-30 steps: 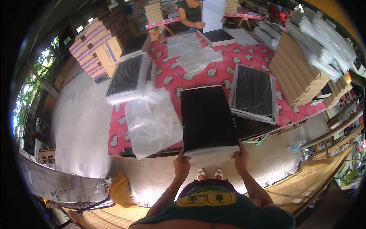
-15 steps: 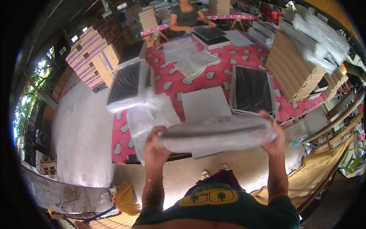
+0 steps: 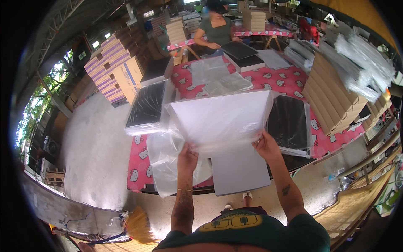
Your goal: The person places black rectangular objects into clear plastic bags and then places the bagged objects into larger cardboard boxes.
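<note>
White panel [image 3: 222, 115] extends beyond left grip [image 3: 188, 158], right grip [image 3: 265, 146].

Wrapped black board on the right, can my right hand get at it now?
Probably not without letting go: the black board lies close by, but your right hand holds the wrapped white panel.

Large yellow characters [image 3: 231, 222] are showing across the front of the person's dark green shirt [image 3: 289, 233], near the desk's [image 3: 137, 168] near edge. Off the desk's far left corner, a brown carton [image 3: 127, 75] is bearing a blue band and small print too blurred to read; the stacked boxes [image 3: 105, 73] beside it are carrying purple printed stripes.
</note>
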Demonstrator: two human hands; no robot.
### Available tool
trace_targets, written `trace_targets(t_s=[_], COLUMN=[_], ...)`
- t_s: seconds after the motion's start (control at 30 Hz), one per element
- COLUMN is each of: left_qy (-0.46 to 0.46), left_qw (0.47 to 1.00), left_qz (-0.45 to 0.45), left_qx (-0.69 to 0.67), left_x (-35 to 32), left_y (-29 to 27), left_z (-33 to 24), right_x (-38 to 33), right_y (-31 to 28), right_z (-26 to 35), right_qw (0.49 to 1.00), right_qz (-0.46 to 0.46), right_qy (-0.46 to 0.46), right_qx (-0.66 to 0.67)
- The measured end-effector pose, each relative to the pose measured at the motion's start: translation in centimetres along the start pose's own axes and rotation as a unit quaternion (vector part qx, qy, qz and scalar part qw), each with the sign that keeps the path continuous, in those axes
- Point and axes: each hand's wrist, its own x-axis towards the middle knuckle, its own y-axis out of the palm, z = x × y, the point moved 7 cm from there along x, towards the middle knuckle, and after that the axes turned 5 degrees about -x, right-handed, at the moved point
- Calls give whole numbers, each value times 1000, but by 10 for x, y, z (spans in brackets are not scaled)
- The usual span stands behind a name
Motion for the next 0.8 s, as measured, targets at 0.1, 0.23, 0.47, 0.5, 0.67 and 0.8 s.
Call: trace_targets(t_s=[0.1,0.23,0.47,0.5,0.67,0.8], left_qy=[-44,-8,194,204,252,264], left_qw=[993,926,851,861,878,880], left_qz=[-85,-128,120,113,135,118], left_qx=[68,356,473,452,384,377], left_x=[-13,-24,0,2,4,24], left_y=[-76,-66,98,105,165,167], left_z=[24,11,1,-3,25,54], right_x=[3,-1,-19,-25,-57,-77], right_y=[-71,-121,-93,-91,-111,-66], right_z=[-37,-48,-40,-38,-6,19], right_qw=[996,991,994,995,990,971], right_qz=[-77,-112,-88,-90,-77,-199], right_qy=[46,57,9,8,-118,-129], right_qx=[-15,-44,-66,-52,-19,33])
